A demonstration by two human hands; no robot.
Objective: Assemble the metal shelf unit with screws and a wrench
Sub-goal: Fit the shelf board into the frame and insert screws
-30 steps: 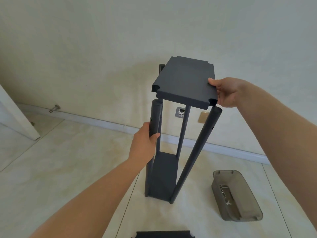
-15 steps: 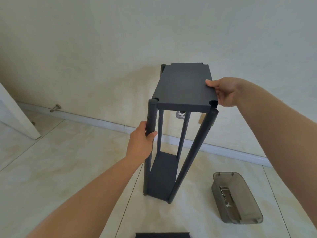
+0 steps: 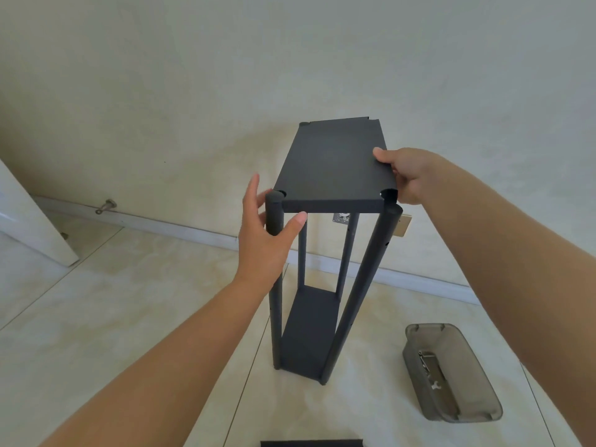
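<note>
A dark grey metal shelf unit stands upright on the tiled floor, with several round posts rising from a bottom panel (image 3: 309,330). A flat top panel (image 3: 335,162) lies level across the post tops. My right hand (image 3: 406,175) grips the panel's right edge, thumb on top and fingers underneath. My left hand (image 3: 264,233) is at the front-left post (image 3: 274,221), near its upper end, fingers spread and straight, thumb reaching across the post's front. The front-right post (image 3: 371,279) leans inward toward its top.
A translucent grey tray (image 3: 451,375) holding metal hardware and a small wrench lies on the floor to the right. Another dark panel (image 3: 311,443) shows at the bottom edge. A door (image 3: 29,221) and a door stop (image 3: 106,206) are at the left, and the wall is close behind.
The top panel has tilted down from a slant to lie level on the posts. My left hand released its grip on the front-left post, slid upward and opened its fingers.
</note>
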